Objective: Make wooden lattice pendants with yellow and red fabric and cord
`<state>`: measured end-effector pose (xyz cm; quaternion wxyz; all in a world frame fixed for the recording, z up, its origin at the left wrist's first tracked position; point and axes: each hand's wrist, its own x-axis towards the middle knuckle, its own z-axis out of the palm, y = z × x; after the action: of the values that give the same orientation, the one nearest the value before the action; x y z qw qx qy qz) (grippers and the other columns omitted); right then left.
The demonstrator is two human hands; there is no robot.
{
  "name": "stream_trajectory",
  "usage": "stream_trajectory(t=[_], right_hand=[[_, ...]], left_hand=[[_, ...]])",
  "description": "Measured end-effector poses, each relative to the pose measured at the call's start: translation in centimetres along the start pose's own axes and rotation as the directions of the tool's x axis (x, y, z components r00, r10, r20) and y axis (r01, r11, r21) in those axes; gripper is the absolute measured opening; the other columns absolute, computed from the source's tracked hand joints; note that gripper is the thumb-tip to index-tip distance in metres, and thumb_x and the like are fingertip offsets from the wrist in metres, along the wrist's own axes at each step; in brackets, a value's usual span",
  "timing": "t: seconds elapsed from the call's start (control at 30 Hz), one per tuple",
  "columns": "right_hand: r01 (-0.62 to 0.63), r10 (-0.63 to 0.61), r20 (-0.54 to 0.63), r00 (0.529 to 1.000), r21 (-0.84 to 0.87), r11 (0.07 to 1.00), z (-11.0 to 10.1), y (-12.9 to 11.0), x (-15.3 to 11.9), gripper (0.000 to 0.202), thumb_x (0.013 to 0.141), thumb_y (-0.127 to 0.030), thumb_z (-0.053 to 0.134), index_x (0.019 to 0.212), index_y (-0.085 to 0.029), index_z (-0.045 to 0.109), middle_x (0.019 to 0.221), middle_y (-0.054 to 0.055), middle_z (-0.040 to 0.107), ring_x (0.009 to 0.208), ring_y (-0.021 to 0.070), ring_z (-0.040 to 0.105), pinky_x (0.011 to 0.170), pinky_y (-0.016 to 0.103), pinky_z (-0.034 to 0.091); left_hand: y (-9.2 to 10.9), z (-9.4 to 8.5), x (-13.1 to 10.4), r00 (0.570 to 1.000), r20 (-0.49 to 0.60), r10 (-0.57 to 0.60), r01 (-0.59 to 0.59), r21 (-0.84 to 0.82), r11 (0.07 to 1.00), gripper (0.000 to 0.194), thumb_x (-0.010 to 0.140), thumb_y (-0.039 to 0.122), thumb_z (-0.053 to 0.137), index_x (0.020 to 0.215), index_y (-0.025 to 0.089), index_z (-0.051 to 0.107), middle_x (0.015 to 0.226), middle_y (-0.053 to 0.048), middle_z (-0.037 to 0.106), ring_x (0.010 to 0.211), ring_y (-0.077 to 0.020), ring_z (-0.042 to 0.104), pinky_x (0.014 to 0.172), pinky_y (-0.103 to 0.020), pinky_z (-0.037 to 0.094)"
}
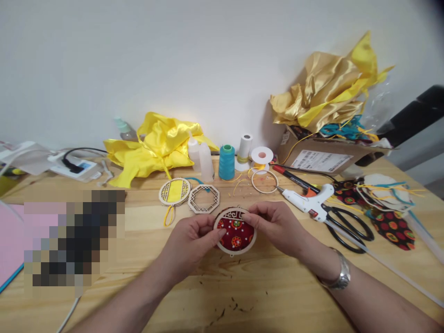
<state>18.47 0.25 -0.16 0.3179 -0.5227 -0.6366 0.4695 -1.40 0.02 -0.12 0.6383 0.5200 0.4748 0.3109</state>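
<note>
A round wooden frame (255,238) backed with dark red patterned fabric (231,235) is held between my two hands, low over the table. My left hand (194,243) pinches its left edge, thumb lying on the fabric. At the upper right edge my right hand (275,226) grips the frame, its thumb by the cut-out lattice. Fingers behind the piece are hidden. Just beyond lie an octagonal wooden lattice frame (217,200) and a round lattice piece (189,190) with yellow fabric and a yellow cord loop (168,216).
A white glue gun (300,201) and black-handled scissors (350,226) lie right of my hands. Behind stand a teal thread spool (227,163), plastic bottles (206,163) and yellow satin (156,148). A cardboard box (294,150) heaped with fabric is at the back right.
</note>
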Motion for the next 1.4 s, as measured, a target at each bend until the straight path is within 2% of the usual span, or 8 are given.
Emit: stream_trajectory(t=[0.2,0.43,0.63,0.8,0.9,1.13,1.4], right_hand=[[-0.015,0.014,0.041,0.999,0.042,0.999,-0.39,-0.22,-0.04,0.026,0.081,-0.036,0.056,0.071,-0.014,0.067,0.065,0.004,0.067,0.058,0.0124,0.056,0.054,0.025,0.044],[0.0,-0.001,0.027,1.0,0.024,1.0,-0.64,-0.68,-0.21,0.026,0.081,-0.035,0.056,0.071,-0.014,0.067,0.066,0.004,0.067,0.058,0.0131,0.057,0.055,0.026,0.044],[-0.009,0.009,0.055,0.998,0.011,1.0,-0.82,-0.72,-0.3,0.025,0.083,-0.034,0.054,0.072,-0.015,0.067,0.065,0.002,0.065,0.057,0.0112,0.054,0.052,0.023,0.041],[0.062,-0.052,0.109,0.993,-0.093,0.994,-0.62,-0.63,-0.71,0.026,0.083,-0.034,0.055,0.068,-0.015,0.065,0.059,-0.001,0.058,0.054,0.0086,0.046,0.049,0.021,0.035],[0.111,-0.09,0.142,0.986,-0.149,0.983,-0.4,-0.64,-0.85,0.024,0.084,-0.032,0.056,0.07,-0.015,0.065,0.059,-0.001,0.058,0.055,0.0083,0.045,0.049,0.02,0.034],[0.129,-0.097,0.177,0.979,-0.181,0.975,-0.35,-0.67,-0.85,0.022,0.084,-0.029,0.056,0.072,-0.014,0.066,0.061,0.0,0.06,0.056,0.0083,0.048,0.051,0.02,0.035],[0.061,-0.035,0.191,0.981,-0.132,0.989,-0.2,-0.45,-0.8,0.025,0.083,-0.033,0.056,0.072,-0.014,0.066,0.06,-0.001,0.058,0.055,0.0082,0.046,0.049,0.02,0.033]], left_hand=[[0.21,-0.13,-0.1,0.999,0.026,-0.026,0.026,0.001,1.0,0.013,0.072,0.03,0.067,0.08,0.019,0.069,0.076,-0.001,0.076,0.069,-0.0176,0.069,0.068,-0.031,0.055],[0.06,-0.24,0.01,0.997,0.066,-0.033,0.035,-0.022,0.999,0.015,0.074,0.029,0.066,0.082,0.017,0.069,0.079,-0.002,0.075,0.073,-0.0178,0.068,0.071,-0.031,0.053],[-0.06,-0.4,-0.06,0.993,0.114,-0.031,0.045,-0.12,0.992,0.02,0.074,0.029,0.069,0.091,0.017,0.069,0.087,-0.002,0.075,0.079,-0.0153,0.067,0.075,-0.026,0.052],[0.02,-0.36,-0.18,0.991,0.13,-0.032,0.058,-0.204,0.977,0.027,0.072,0.028,0.072,0.098,0.021,0.069,0.099,-0.002,0.074,0.086,-0.0148,0.067,0.077,-0.025,0.052],[-0.02,-0.25,-0.16,0.992,0.108,-0.061,0.08,-0.178,0.981,0.028,0.069,0.025,0.075,0.096,0.022,0.07,0.095,-0.001,0.075,0.081,-0.0147,0.068,0.075,-0.025,0.053],[0.03,-0.41,-0.28,0.985,0.166,-0.048,0.051,-0.013,0.999,0.019,0.077,0.029,0.067,0.093,0.022,0.073,0.09,-0.001,0.076,0.075,-0.0131,0.067,0.069,-0.022,0.052],[-0.12,-0.21,-0.36,0.988,0.139,-0.072,0.081,-0.062,0.995,0.021,0.076,0.027,0.069,0.096,0.023,0.073,0.081,0.0,0.076,0.068,-0.0109,0.067,0.063,-0.018,0.052]])
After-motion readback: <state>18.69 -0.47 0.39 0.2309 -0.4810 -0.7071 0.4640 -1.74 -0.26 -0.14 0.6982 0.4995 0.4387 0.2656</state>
